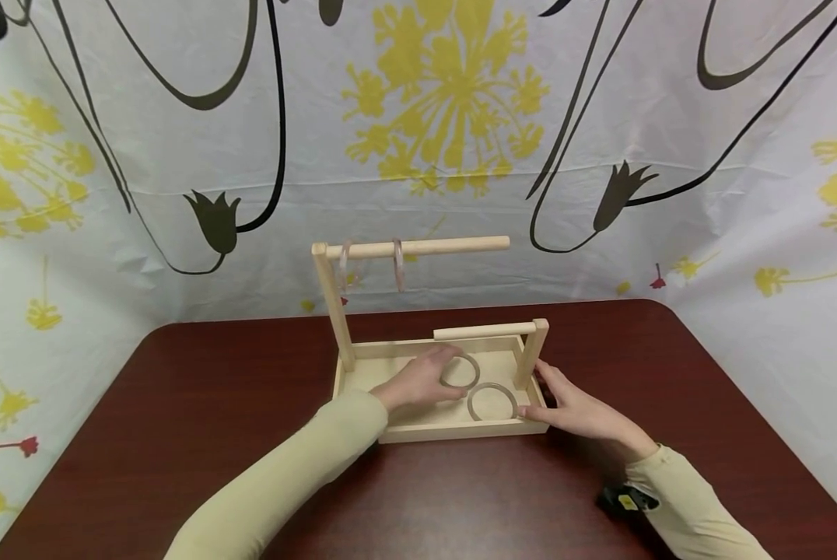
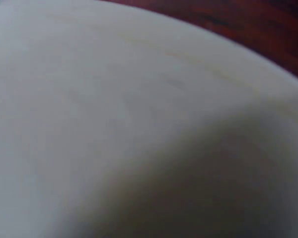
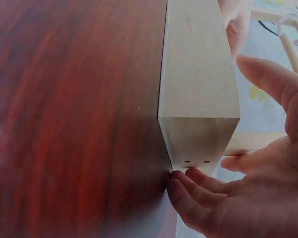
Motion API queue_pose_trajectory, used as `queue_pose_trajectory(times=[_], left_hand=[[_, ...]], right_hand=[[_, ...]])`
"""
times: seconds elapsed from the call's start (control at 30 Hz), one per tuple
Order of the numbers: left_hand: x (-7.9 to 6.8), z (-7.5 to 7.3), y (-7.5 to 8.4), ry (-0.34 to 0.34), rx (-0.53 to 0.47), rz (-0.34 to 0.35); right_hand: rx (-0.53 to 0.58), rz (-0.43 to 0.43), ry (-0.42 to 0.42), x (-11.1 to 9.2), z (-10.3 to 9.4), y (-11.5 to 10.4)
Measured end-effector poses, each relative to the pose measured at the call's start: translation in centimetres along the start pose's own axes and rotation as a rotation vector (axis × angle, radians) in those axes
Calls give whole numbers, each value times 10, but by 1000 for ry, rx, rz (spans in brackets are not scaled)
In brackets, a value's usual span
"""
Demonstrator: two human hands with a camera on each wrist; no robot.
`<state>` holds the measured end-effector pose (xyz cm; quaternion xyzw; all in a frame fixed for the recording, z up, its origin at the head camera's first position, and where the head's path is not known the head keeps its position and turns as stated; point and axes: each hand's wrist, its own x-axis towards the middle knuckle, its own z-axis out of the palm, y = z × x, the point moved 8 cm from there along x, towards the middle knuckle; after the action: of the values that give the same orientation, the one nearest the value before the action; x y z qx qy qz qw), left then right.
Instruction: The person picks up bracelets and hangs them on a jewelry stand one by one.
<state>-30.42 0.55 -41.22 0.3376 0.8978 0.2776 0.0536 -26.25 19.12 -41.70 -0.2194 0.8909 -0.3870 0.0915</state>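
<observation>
A light wooden tray (image 1: 460,430) carries a tall post with a dowel (image 1: 453,246) at its left and a shorter post with a dowel (image 1: 485,331) at its right. Inside the tray my left hand (image 1: 429,377) pinches a pale ring (image 1: 478,373), thumb at its near side and fingers at its far side. A second ring (image 1: 492,385) lies close beside it, nearer the front wall. With my right hand (image 1: 586,412) I hold the tray's right front corner, thumb over the front wall. In the right wrist view the fingertips (image 3: 181,181) touch its end wall.
Two translucent rings hang on the tall dowel, one ring (image 1: 344,264) near the post and another ring (image 1: 399,266) farther right. The tray stands on a dark red-brown table (image 1: 250,467). A patterned cloth (image 1: 404,140) hangs behind. Pale blur fills most of the left wrist view.
</observation>
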Motion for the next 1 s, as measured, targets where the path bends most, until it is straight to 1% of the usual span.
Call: queue_pose_trajectory(times=[0.2,0.37,0.53,0.67,0.8,1.0], left_hand=[[3,4,-1,-12,81,-64],[4,6,-4,1,127,-104],[5,7,-8,23,141,-145],[2,5,-8,34,133,-142],[-4,3,-7,-3,120,-116],[-18,7,-12,-113,116,-97]], right_hand=[[8,40,-24,-2,2,6],[8,53,-37,-2,4,10],[8,43,-40,-2,5,11],[20,45,-53,-2,6,11],[25,50,-63,-3,6,12],[25,41,-59,-5,5,12]])
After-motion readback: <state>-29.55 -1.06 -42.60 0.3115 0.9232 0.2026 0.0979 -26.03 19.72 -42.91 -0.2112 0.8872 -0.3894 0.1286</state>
